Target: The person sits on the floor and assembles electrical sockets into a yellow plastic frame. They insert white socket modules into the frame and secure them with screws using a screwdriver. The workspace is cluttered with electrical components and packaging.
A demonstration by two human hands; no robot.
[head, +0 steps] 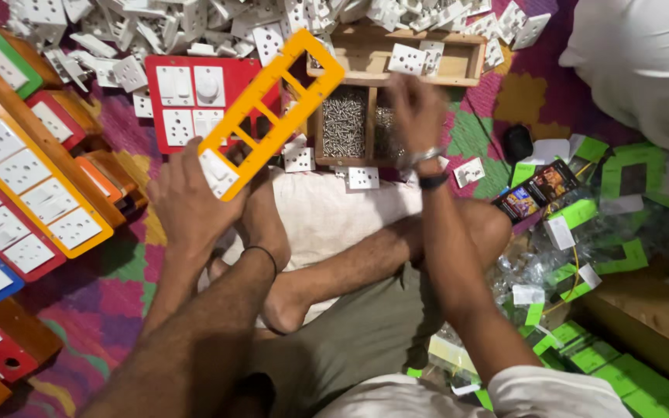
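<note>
Progress, judged from the layout: the orange frame (271, 116) carries only 1 white socket module, at its lower end, with the remaining openings (about 4) unfilled, whereas the finished boards (21, 178) stacked at the left and the red board (195, 97) behind it are fully populated, so this unit appears to be at an early stage. The left hand (187, 205) has its grip closed on the lower end of the frame, which slants up and away over the person's crossed legs. The right hand (416, 112) reaches over the wooden tray of screws (346, 124), well apart from the frame; motion blur means I cannot tell whether its grip is wide, narrow or holding anything.
</note>
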